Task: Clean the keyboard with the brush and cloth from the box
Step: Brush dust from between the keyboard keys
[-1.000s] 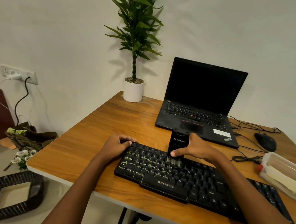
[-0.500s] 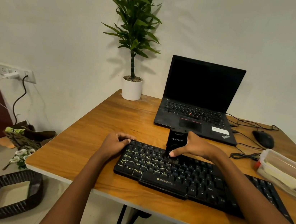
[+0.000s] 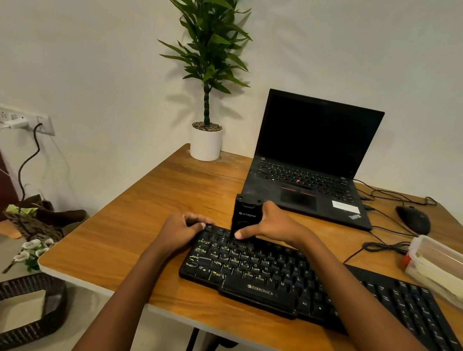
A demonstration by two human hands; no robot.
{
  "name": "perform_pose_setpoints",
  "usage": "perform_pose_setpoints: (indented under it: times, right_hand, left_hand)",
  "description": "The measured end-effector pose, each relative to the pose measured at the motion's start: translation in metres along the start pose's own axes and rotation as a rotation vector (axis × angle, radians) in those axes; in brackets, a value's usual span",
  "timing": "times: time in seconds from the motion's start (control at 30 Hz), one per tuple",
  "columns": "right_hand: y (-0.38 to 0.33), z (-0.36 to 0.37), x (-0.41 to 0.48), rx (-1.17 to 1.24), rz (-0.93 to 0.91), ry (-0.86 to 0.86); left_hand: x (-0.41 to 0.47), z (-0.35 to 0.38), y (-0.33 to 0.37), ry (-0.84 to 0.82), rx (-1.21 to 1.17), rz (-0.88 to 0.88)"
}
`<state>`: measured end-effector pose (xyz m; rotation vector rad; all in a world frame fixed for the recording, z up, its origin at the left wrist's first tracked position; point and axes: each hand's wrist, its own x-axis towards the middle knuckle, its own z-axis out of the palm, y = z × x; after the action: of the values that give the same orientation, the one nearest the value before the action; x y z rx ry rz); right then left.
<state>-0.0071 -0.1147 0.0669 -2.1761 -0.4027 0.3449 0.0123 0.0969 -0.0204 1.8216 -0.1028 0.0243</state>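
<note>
The brushing stage looks to be underway and the wiping stage not begun. The black keyboard (image 3: 298, 281) lies across the near half of the wooden worktop (image 3: 163, 195). The left hand (image 3: 181, 230) curls its grip over the keyboard's 10 o'clock corner, apparently to steady it. The right hand (image 3: 273, 225) closes its grip round the black block-shaped brush (image 3: 246, 212), which stands upright on the top key rows near that end; its bristles are hidden. Most of the rows toward 3 o'clock probably await brushing, and the cloth pass is left. A pale folded piece, likely the cloth (image 3: 441, 272), lies in the clear box (image 3: 450, 251) at 3 o'clock. An open laptop (image 3: 312, 156) with a dark screen sits at 12 o'clock, a potted plant (image 3: 205, 142) at 11 and a wired mouse (image 3: 413, 219) at 2. A dark woven basket (image 3: 12, 311) stands on the floor at 8 o'clock, below a wall socket (image 3: 23, 118).
</note>
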Motion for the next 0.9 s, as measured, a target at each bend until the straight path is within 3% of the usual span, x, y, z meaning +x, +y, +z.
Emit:
perform_pose_setpoints:
  times: [0.23,0.43,0.6,0.9]
  right_hand:
    - [-0.010,0.045,0.032,0.033,-0.084,0.148]
    - [0.005,0.006,0.009,-0.016,-0.016,0.029]
    - [0.031,-0.036,-0.026,-0.032,0.019,0.037]
    - [0.037,-0.066,-0.043,-0.289,0.159,-0.007]
  left_hand:
    - [-0.001,-0.001,-0.002,-0.010,0.009,0.024]
    - [-0.002,0.001,-0.001,-0.010,0.004,0.006]
    - [-0.002,0.002,0.000,-0.003,-0.002,0.002]
    - [-0.002,0.004,-0.003,0.007,0.058,0.023]
